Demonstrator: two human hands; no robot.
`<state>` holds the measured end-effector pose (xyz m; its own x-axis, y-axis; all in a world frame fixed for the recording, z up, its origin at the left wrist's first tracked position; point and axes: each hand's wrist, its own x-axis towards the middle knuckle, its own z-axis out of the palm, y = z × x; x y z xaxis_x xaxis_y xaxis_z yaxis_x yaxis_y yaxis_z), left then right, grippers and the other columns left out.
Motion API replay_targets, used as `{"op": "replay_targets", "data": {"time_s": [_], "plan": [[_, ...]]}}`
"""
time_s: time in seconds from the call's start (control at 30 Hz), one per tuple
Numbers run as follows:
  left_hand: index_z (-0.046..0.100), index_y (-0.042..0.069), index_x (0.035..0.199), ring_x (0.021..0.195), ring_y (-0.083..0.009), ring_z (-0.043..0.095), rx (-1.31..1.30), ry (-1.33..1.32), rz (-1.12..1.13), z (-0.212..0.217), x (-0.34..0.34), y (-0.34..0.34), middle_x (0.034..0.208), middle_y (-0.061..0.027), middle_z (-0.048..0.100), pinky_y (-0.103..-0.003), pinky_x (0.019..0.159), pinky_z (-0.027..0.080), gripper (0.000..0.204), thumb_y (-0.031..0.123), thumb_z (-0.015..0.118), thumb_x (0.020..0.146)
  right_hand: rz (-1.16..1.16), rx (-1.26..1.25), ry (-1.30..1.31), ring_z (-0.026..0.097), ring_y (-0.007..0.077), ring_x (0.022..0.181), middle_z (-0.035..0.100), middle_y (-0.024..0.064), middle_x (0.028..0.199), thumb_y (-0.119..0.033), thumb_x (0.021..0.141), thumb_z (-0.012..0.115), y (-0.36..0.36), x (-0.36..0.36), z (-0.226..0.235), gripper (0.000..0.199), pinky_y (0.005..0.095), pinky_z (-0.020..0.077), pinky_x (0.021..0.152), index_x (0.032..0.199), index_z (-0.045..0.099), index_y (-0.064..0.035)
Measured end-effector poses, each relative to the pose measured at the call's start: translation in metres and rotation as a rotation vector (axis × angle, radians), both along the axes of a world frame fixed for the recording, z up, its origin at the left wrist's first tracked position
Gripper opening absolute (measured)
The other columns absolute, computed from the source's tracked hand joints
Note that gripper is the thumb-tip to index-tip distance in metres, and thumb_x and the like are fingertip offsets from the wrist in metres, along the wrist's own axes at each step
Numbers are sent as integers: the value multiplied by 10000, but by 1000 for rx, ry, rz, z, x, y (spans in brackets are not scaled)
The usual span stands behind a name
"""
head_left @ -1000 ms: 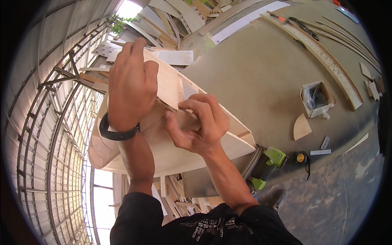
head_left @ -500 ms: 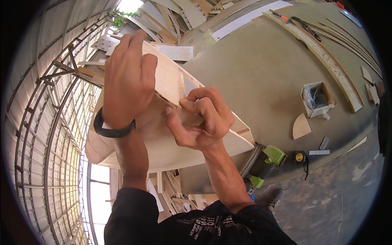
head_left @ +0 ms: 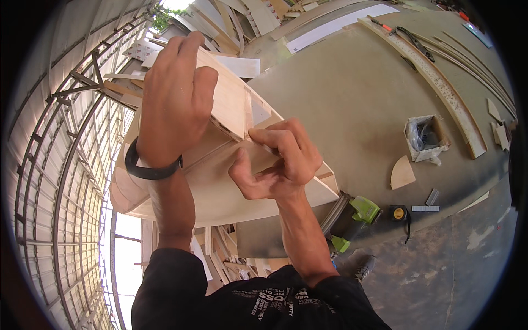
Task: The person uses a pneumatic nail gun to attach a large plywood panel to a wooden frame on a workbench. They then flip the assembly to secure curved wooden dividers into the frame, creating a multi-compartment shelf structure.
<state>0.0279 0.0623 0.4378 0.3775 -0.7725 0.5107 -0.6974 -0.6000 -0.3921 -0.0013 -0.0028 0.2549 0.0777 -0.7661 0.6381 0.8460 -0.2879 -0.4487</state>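
Where my view bends at its left rim: I see the metal roof trusses [head_left: 60, 181] and ribbed sheeting curving down that whole side, with bright daylight low at the left.
Wristband: I make out a black band [head_left: 144, 169] around the left wrist, just above the dark sleeve.
Left hand: my left hand [head_left: 175, 99] lies palm down over the upper left part of the plywood piece [head_left: 220, 187], fingers stretched along its top edge and the thumb pressed against the upright panel; it is flat and spread rather than closed, pressing on the wood.
Plywood piece: I see a curved, pale assembly of thin panels, raised in front of me between both hands, well above the floor; its rounded end points to the lower left and a glued upright panel runs along its top.
Right hand: my right hand [head_left: 280, 162] is half curled, fingertips bent and pinching at the seam where the upright panel meets the broad sheet; I cannot tell if anything small sits between the fingers.
Floor, right of the hands: on the concrete floor [head_left: 352, 99] a green and black nail gun [head_left: 352, 214] lies just below the plywood's right tip, with a tape measure [head_left: 398, 212] beside it, a rounded wood offcut [head_left: 402, 173] near that, and an open box [head_left: 424, 137] farther up.
Far right: long curved wooden strips [head_left: 434, 77] lie along the floor's edge.
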Motion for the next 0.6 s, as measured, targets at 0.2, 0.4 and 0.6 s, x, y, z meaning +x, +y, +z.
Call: {"op": "replay_targets", "data": {"time_s": [0.2,0.4,0.6], "plan": [[584,-124,1245,983,-466,593,-39,-47,1,-7,-4,4,1097,-284,615,-501,877,482,430,119,510,898,17,1,-85,495,148,512,572,68,643,-44,539,722,2,0,-1,303,266,334,463,840,747,-14],[589,-117,1244,980,-468,590,-67,-44,6,-8,-4,-1,1092,-280,614,-501,875,479,429,123,499,900,12,-26,-40,509,143,524,592,81,668,-25,549,706,-1,-2,-3,299,262,351,467,844,753,-9],[585,-116,1243,991,-471,591,-102,8,37,-7,-11,-1,1100,-282,615,-500,881,476,425,122,504,901,47,-63,-55,525,159,534,616,121,697,-78,617,703,-3,-5,-3,271,265,380,480,865,745,24]]}}
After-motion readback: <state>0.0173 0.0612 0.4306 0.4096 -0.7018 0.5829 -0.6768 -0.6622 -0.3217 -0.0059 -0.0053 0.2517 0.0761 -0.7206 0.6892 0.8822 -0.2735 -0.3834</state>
